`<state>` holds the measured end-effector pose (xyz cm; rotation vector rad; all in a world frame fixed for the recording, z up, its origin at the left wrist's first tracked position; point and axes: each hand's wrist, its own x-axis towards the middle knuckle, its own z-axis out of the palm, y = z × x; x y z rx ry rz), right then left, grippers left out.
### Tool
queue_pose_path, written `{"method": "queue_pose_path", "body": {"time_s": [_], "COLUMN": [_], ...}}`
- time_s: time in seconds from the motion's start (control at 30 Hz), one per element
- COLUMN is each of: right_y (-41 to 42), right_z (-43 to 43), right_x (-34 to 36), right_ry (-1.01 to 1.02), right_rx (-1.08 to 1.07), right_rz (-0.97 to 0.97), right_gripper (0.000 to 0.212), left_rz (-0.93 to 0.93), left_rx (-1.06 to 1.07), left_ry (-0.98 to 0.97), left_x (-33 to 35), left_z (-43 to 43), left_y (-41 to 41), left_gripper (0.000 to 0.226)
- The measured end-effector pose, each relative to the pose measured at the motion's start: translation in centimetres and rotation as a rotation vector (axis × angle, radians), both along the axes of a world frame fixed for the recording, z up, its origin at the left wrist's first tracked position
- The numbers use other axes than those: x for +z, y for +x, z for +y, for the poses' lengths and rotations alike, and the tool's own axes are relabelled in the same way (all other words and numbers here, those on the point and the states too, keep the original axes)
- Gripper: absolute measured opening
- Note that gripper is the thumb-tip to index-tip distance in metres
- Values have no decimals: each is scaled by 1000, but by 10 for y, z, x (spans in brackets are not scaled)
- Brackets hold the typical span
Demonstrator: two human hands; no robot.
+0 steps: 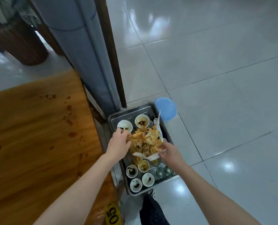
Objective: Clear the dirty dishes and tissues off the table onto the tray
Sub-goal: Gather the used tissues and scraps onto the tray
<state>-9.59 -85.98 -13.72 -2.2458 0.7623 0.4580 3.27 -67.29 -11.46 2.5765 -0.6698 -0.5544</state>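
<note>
A metal tray (118, 114) sits low beside the wooden table (37, 127). It holds several small white sauce bowls (125, 126), some clear glasses (161, 172) and a heap of orange-stained tissues (144, 142). A white paper strip (148, 157) lies across the heap. My left hand (118, 142) grips the left side of the tissue heap. My right hand (168, 151) holds the heap's right side, near the paper strip. Both hands are over the middle of the tray.
The table top shows brown sauce spots (69, 109) and a yellow number tag 05 (113, 215) at its near corner. A grey padded bench (80, 51) runs past the tray's far end. A blue plastic stool (166, 109) stands on the tiled floor behind the tray.
</note>
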Motion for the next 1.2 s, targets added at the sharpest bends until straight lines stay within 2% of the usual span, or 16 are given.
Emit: {"method": "queue_pose_path", "body": {"time_s": [0.1, 0.3, 0.47, 0.6, 0.9, 1.2], "right_y": [9, 30, 40, 47, 67, 72], "right_z": [-18, -54, -62, -59, -20, 68], "right_x": [-7, -3, 4, 14, 51, 84], "right_ry": [17, 39, 43, 22, -22, 26], "right_rx": [96, 136, 190, 232, 346, 410], "right_rz": [59, 10, 16, -10, -143, -182], "right_gripper": [29, 31, 41, 39, 28, 36], "left_rz": [11, 98, 84, 63, 8, -53], "left_rx": [41, 71, 126, 163, 265, 427], "left_ry": [-6, 14, 13, 22, 13, -19], "left_x": [-3, -2, 7, 20, 53, 80], "left_z": [-19, -41, -36, -21, 35, 131], "left_y": [3, 7, 10, 13, -3, -40], "left_gripper": [25, 38, 40, 40, 37, 36]}}
